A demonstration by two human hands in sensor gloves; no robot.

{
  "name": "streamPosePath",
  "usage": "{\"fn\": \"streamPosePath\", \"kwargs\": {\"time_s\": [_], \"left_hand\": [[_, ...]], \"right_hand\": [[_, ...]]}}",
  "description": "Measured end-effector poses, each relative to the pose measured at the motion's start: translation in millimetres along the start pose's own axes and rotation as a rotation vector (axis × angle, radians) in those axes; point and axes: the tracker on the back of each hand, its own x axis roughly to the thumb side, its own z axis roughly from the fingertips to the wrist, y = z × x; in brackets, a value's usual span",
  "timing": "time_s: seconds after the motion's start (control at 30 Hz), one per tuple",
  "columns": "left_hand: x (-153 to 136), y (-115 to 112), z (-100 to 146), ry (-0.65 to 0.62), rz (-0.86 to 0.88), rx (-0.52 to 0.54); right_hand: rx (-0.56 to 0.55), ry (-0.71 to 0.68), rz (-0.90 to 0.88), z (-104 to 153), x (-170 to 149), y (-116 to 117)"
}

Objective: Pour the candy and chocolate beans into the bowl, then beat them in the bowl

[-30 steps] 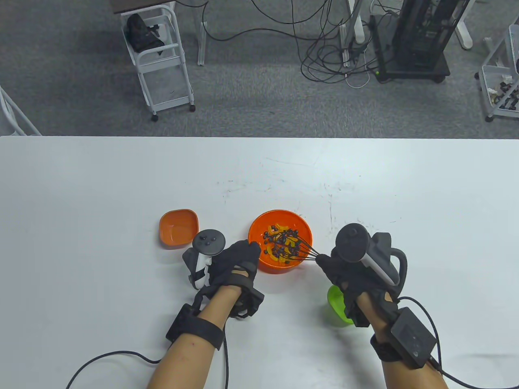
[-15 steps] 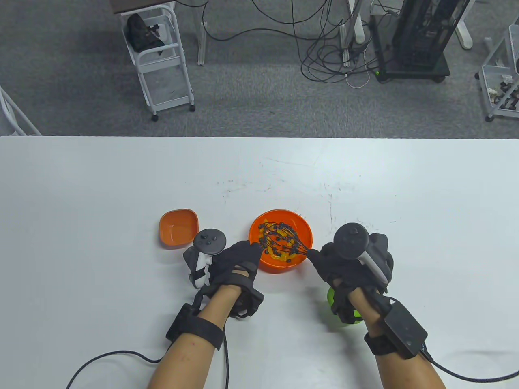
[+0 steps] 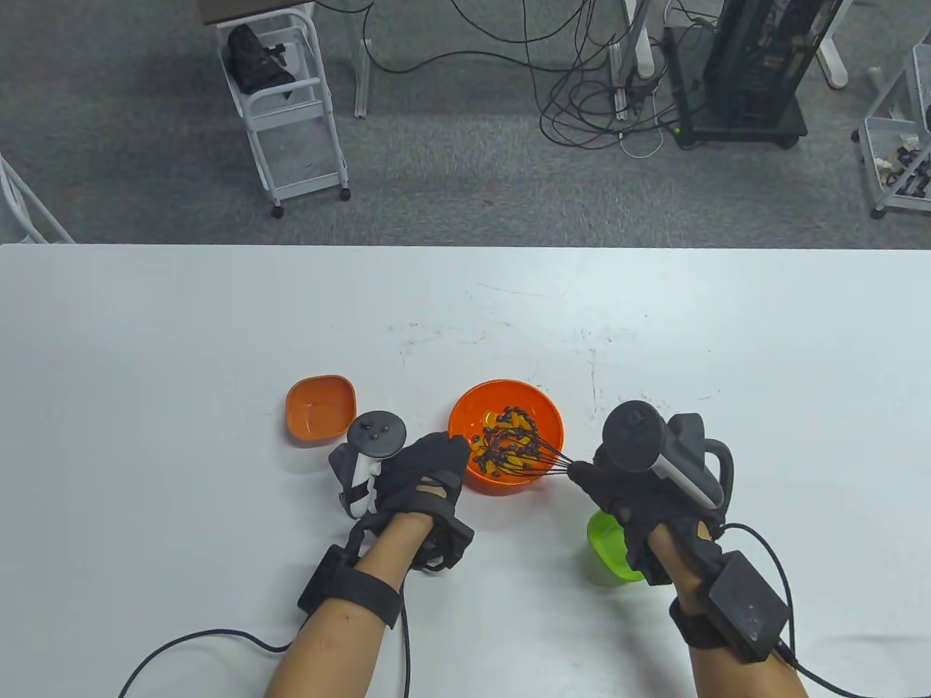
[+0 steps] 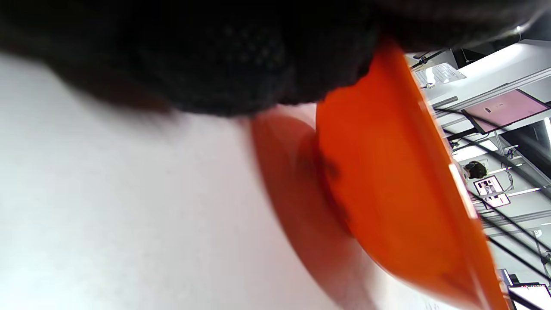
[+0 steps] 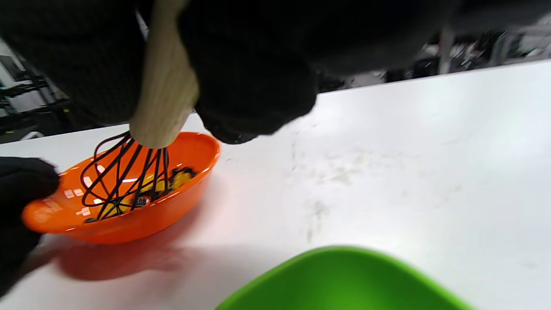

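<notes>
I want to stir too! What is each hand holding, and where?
Right hand grips the whisk by its wooden handle. Left hand steadies the orange bowl at its rim.

The orange bowl (image 3: 507, 436) is flanked at nine o'clock by the left hand (image 3: 422, 472) and at four o'clock by the right hand (image 3: 633, 487). Bare white table (image 3: 509, 313) is seen toward twelve o'clock.

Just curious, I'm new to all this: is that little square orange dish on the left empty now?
Empty, as far as the table view shows: the square orange dish has only bare orange inside, while the sweets lie in the round orange bowl.
</notes>
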Motion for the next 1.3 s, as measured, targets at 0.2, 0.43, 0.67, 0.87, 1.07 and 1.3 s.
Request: {"fn": "streamPosePath", "kwargs": {"time_s": [0.2, 0.43, 0.67, 0.87, 1.07, 1.3], "left_hand": [[-0.2, 0.3, -0.3, -0.006, -0.002, 0.001], [-1.4, 1.3, -0.4, 0.007, 0.012, 0.004], [-2.7, 2.2, 0.1, 0.016, 0.028, 0.017], [-2.0, 1.4, 0.6, 0.013, 0.028, 0.015], [0.6, -0.6, 2.5, 0.005, -0.009, 0.030], [0.2, -0.8, 1.9, 0.003, -0.002, 0.020]], "right_hand": [[-0.033, 0.089, -0.045, -9.2, -11.7, 11.8], [0.052, 0.058, -0.247, -21.9, -12.7, 37.7], [0.138, -0.023, -0.253, -18.2, -0.3, 36.1], [0.129, -0.047, -0.172, -12.1, -9.2, 15.4], [0.009, 0.001, -0.026, -6.0, -7.3, 0.3], [-0.090, 0.058, -0.010, -10.1, -9.0, 11.6]]}}
